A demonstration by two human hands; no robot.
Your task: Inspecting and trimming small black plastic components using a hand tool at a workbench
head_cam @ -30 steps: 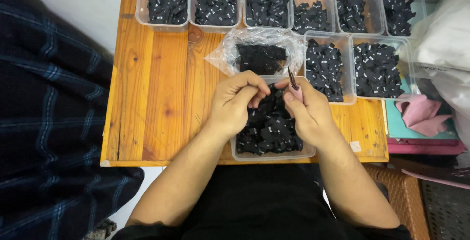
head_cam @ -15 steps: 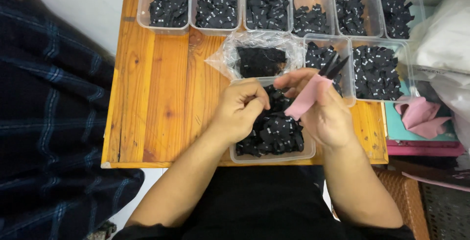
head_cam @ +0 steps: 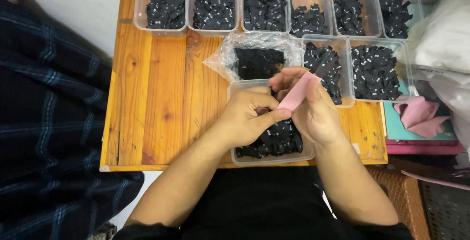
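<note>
Head view: left hand [head_cam: 247, 117] and right hand [head_cam: 313, 110] both pinch a pink strip [head_cam: 297, 93] over the tub [head_cam: 235, 156]; a loose grip, seemingly, could drop it among the labels [head_cam: 274, 142].

Six clear tubs [head_cam: 264, 29] of black labels lined the wooden table's [head_cam: 156, 103] far edge; dark plaid cloth [head_cam: 49, 122] lay beyond its left edge.

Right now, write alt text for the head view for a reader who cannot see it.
Two bare hands, left hand and right hand, pinch a pink strip above a clear tub of small black labels on a wooden table. A clear bag of black labels lies behind it, and more tubs of labels line the far edge.
</note>
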